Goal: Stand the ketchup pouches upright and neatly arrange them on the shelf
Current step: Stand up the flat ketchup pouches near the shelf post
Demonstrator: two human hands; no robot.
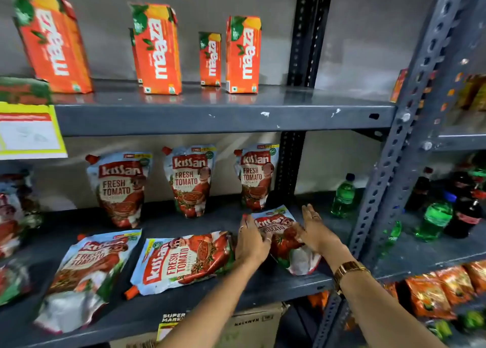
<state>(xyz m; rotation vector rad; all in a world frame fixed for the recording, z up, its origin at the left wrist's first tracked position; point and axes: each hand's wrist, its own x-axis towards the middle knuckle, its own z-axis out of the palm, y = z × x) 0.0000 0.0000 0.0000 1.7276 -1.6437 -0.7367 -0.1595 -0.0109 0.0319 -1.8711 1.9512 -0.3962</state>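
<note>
Three red-and-white Kissan ketchup pouches stand upright at the back of the grey shelf [184,303]: one left [119,188], one middle [190,180], one right [256,175]. In front, a pouch [86,276] lies flat at the left and another [184,258] lies on its side. A third front pouch [285,238] leans back between my hands. My left hand [251,243] presses its left edge; my right hand [314,229] is flat against its right edge, fingers straight.
Orange Maaza cartons [155,50] stand on the upper shelf. More pouches [13,216] sit blurred at far left. Green bottles [344,195] stand at the shelf's right end, beyond a perforated upright [389,169]. Snack packets [434,292] fill the lower right; a cardboard box [252,326] sits below.
</note>
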